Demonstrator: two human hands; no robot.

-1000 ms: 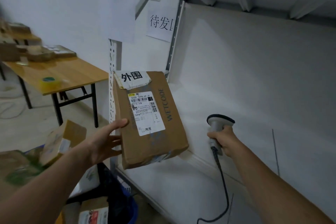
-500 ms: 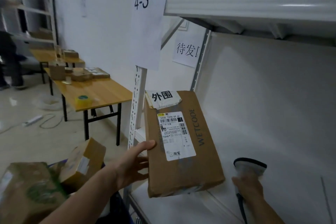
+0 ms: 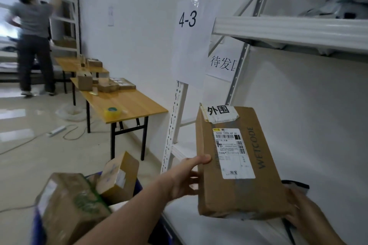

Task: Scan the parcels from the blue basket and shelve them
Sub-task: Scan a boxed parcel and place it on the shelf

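The left hand [image 3: 186, 178] holds a flat brown parcel [image 3: 237, 191] up in front of the white rack [image 3: 175, 125]. Its thumb [image 3: 201, 160] lies on the front and its fingers curl round the back edge, so it grips the parcel. From that hand the parcel is at 3 o'clock, touching it. The parcel stands on end. Its long side runs from 12 o'clock down to 6 o'clock, with the top leaning a little to the left. The white label [image 3: 234, 155] with the bar code faces the person. The right hand [image 3: 304, 213] is at 5 o'clock from the parcel, low down and partly hidden behind its bottom corner. Its fingers look closed round a scanner [image 3: 296, 186], though only the dark head and a bit of cord show. I think the scan comes next. The label looks toward the person, but the scanner sits behind and below the parcel, so the right hand would have to come round to the front. The white shelf board [image 3: 215, 230] is just under the parcel, at 6 o'clock. The blue basket [image 3: 34, 226] is at 8 o'clock, with more brown boxes [image 3: 69, 205] in it. Farther off, at 10 o'clock, a wooden counter [image 3: 137, 105] carries a tape roll [image 3: 112, 112] and small boxes. A paper sign [image 3: 188, 20] reads 4-3. Another person [image 3: 32, 32] stands far back on the shiny floor [image 3: 29, 155].
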